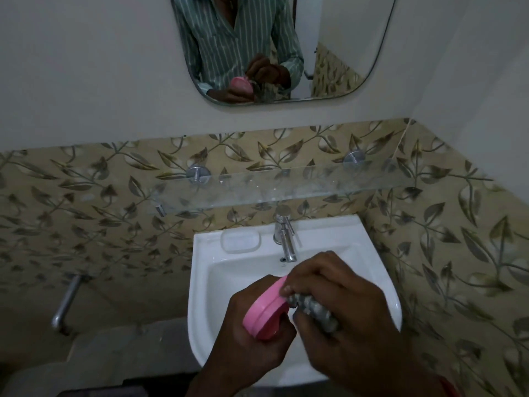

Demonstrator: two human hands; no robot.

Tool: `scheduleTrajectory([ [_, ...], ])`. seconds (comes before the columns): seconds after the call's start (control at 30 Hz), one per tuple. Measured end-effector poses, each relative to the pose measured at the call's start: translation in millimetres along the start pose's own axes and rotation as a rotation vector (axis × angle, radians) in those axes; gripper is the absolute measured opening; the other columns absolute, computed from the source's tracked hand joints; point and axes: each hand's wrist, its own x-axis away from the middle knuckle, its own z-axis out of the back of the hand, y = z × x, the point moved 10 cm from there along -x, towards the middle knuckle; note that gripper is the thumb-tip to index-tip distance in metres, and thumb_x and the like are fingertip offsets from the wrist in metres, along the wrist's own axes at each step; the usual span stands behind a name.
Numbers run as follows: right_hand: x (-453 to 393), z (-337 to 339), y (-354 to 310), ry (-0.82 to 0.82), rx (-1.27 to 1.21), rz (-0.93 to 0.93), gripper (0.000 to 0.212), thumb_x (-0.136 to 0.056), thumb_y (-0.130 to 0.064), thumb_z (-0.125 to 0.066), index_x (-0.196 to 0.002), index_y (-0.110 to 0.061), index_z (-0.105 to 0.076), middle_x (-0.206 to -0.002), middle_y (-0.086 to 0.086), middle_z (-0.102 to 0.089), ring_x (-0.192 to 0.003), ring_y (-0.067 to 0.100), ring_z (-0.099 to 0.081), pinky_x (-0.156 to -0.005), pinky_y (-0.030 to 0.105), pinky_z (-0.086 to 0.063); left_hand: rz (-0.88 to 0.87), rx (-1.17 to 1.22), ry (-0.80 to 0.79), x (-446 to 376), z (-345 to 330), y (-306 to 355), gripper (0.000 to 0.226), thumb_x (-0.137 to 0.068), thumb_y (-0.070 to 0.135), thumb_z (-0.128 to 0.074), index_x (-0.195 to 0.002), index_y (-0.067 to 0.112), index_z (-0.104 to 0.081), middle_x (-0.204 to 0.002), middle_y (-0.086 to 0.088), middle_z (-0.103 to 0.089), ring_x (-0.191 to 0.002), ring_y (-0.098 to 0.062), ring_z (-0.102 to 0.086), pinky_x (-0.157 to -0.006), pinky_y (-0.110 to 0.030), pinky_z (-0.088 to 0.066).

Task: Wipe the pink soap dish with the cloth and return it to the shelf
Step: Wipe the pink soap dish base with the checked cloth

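Head view: my left hand grips the pink soap dish from below, tilted on edge over the white basin. My right hand, touching the dish's upper rim, is curled round the bunched grey cloth. Both hands meet above the bowl, just short of the tap. Beyond the tap, the glass shelf juts from the leaf-patterned tiles, its front edge overhanging the basin's back rim. Open wall lies left of my left hand.
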Motion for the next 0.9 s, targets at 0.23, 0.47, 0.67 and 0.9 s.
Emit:
scheduleTrajectory([
  [0.23, 0, 4, 16, -0.021, 0.005, -0.1, 0.025, -0.07, 0.004, -0.069, -0.092, -0.005, -0.072, -0.092, 0.004, -0.063, -0.082, 0.01, -0.062, -0.073, 0.019, -0.05, -0.033, -0.09, 0.005, -2, 2, 5, 0.05, -0.074, -0.005, -0.066, -0.096, 0.039, -0.064, -0.081, 0.023, -0.062, -0.069, 0.0, -0.061, -0.064, -0.017, -0.045],
  [0.47, 7, -27, -25, -0.096, 0.076, 0.104, 0.021, -0.086, -0.01, -0.061, -0.106, -0.015, -0.064, -0.104, 0.002, -0.058, -0.091, 0.018, -0.058, -0.074, 0.029, -0.049, 0.084, -0.072, -0.061, 4, -6, -14, 0.013, -0.081, 0.027, -0.062, -0.092, 0.031, -0.067, -0.084, 0.007, -0.064, -0.078, -0.011, -0.065, -0.065, -0.028, -0.048],
  [0.67, 7, -13, 7, -0.066, 0.054, -0.021, 0.026, -0.077, -0.007, -0.069, -0.102, -0.012, -0.072, -0.1, 0.0, -0.064, -0.092, 0.012, -0.061, -0.079, 0.025, -0.053, 0.005, -0.091, -0.004, 1, -1, 1, 0.033, -0.076, 0.006, -0.071, -0.093, 0.034, -0.069, -0.083, 0.012, -0.071, -0.076, -0.013, -0.07, -0.063, -0.035, -0.057],
  [0.9, 7, 1, 10, -0.003, 0.031, -0.016, 0.025, -0.077, -0.005, -0.064, -0.101, -0.004, -0.073, -0.101, 0.006, -0.064, -0.092, 0.017, -0.064, -0.079, 0.031, -0.053, -0.06, -0.104, -0.021, 0, -3, 9, 0.036, -0.076, -0.006, -0.071, -0.093, 0.026, -0.066, -0.08, 0.009, -0.064, -0.069, -0.016, -0.064, -0.061, -0.029, -0.049],
])
